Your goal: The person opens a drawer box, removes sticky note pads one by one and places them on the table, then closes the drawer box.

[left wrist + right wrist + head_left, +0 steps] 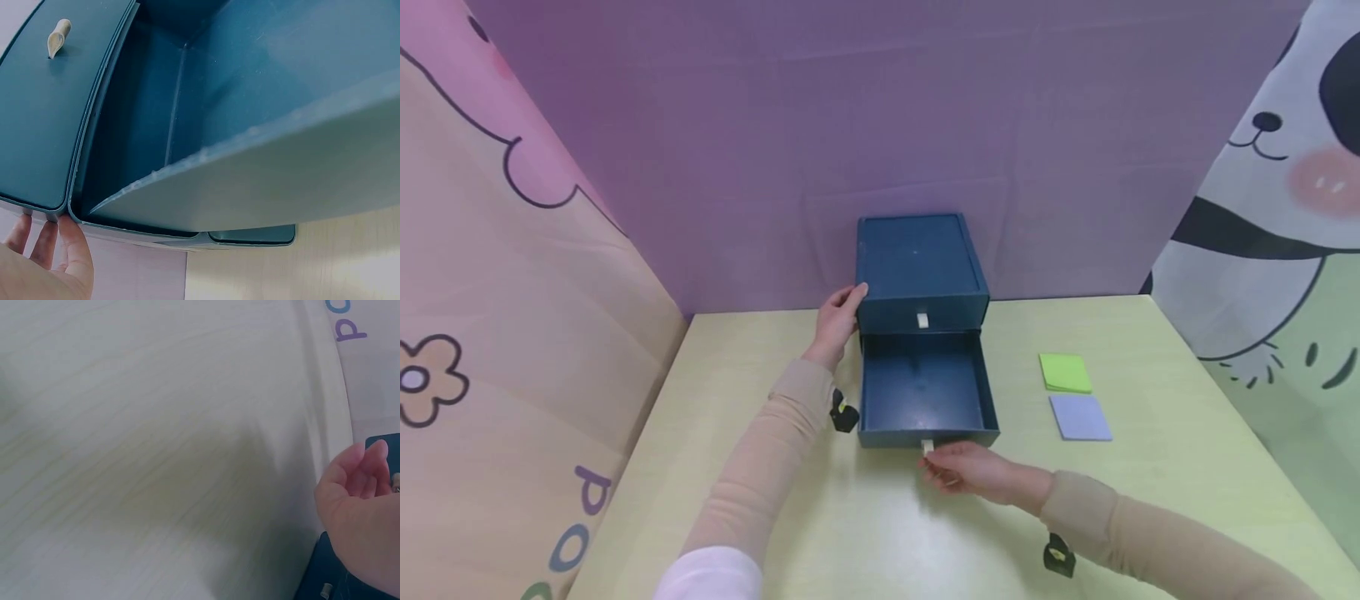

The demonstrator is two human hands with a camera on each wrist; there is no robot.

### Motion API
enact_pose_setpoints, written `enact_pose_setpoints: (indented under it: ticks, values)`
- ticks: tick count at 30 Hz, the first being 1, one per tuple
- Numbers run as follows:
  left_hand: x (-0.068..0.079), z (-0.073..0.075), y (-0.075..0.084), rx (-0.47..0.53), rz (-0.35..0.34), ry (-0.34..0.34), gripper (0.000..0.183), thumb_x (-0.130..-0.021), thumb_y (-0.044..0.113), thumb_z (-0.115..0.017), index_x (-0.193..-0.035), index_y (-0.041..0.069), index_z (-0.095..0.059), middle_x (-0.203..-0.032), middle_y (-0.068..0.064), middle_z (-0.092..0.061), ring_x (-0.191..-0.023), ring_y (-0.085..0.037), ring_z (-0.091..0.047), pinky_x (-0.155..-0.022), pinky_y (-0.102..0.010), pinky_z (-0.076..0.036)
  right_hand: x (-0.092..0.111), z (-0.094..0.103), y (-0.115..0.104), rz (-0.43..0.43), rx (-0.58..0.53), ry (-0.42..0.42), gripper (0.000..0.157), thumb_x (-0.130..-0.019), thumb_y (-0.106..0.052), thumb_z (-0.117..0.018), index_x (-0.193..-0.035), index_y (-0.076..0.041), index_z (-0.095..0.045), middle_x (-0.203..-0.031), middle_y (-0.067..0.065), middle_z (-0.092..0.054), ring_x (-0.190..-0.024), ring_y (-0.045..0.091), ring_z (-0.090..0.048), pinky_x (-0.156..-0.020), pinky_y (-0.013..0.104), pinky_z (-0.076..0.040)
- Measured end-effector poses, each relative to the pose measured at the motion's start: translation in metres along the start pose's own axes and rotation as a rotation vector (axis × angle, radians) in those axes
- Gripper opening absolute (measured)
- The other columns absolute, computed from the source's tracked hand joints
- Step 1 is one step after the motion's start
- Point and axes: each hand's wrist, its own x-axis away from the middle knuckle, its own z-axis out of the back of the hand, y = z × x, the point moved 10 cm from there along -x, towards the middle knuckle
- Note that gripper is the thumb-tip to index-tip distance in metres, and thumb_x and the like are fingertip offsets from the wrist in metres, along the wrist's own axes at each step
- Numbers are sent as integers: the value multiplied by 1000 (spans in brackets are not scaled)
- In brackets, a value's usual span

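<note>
Behind everything, a plain purple cloth backdrop point(760, 150) is hanging. Before it, a pale wood-grained desk point(1150, 517) is carrying a boxy dark blue cabinet point(921, 254), which is standing at the middle of the far edge. A dark blue, open-topped drawer point(921, 396) is jutting toward me below the closed top drawer point(887, 317). My left grip point(838, 323) is pressing the cabinet's left side near its front, fingers apart. My right grip point(973, 471) is bending its fingers at the jutting drawer's front. To the right, a flat periwinkle square pad point(1080, 417) is lying just nearer me than a flat lime-green square pad point(1065, 373). Smallest, an off-white pull tab point(927, 446) is meeting my right fingertips; whether they are pinching it, I cannot tell.
</note>
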Motion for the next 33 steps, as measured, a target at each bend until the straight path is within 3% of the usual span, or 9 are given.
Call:
enact_pose_setpoints:
  ticks: [14, 26, 33]
  values:
    - [0, 0, 1, -8, -4, -1, 55, -91, 40, -60, -136, 9, -50, -138, -10, -49, -123, -25, -47, -102, -43, -42, -2, 4, -2, 38, 48, 77, 39, -98, -14, -46, -117, 20, -52, -81, -5, -63, -76, 7, -57, -78, 30, -52]
    - [0, 0, 0, 1, -3, 1, 55, -91, 39, -60, -136, 9, -50, -138, -10, -49, -123, -25, -47, -102, -43, -42, -1, 15, 1, 53, 73, 251, 33, -93, -16, -55, -108, 14, -62, -75, -6, -67, -72, 9, -61, -74, 32, -54]
    - [0, 0, 0, -2, -12, -3, 55, -92, 40, -60, -136, 9, -50, -138, -10, -49, -123, -25, -47, -102, -43, -43, -1, 17, 2, 81, 64, 281, 36, -93, -16, -56, -108, 17, -61, -72, -8, -66, -69, 8, -58, -70, 29, -52]
